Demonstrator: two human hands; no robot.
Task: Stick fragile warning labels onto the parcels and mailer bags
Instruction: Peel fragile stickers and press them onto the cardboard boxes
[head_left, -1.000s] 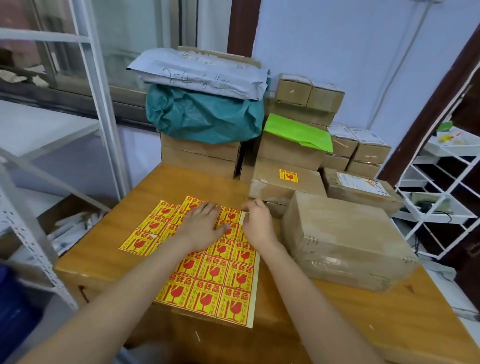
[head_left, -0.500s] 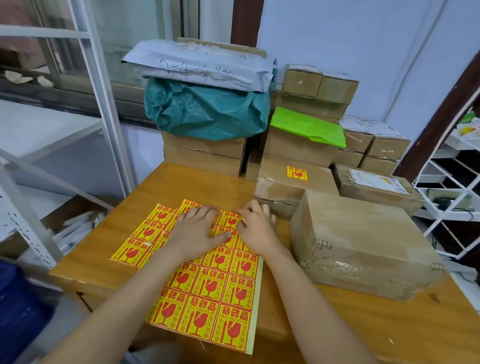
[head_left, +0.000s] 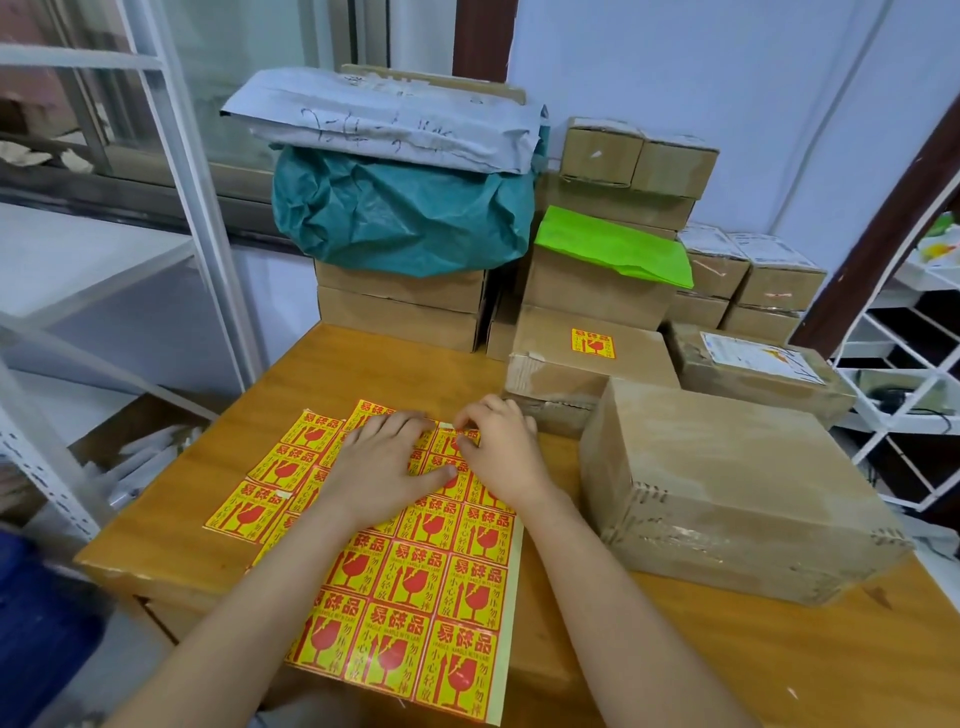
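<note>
Label sheet: lying flat on the wooden surface, its near edge hanging just over the near rim; yellow and red fragile stickers are filling it in rows.
Loose stickers: lying on the surface just left of the sheet, partly overlapping it.
Left hand: resting palm down on the far part of the sheet, fingers straight and spread, pressing it flat.
Right hand: sitting just right of the left hand, its curled fingers pinching at a sticker corner at the sheet's far edge.
Large parcel: standing on the surface just right of the right hand, showing no sticker.
Labelled parcel: sitting beyond the hands, wearing one fragile sticker on top.
Mailer bags: a grey mailer is lying on a teal one, stacked on boxes at the far left of the pile.
</note>
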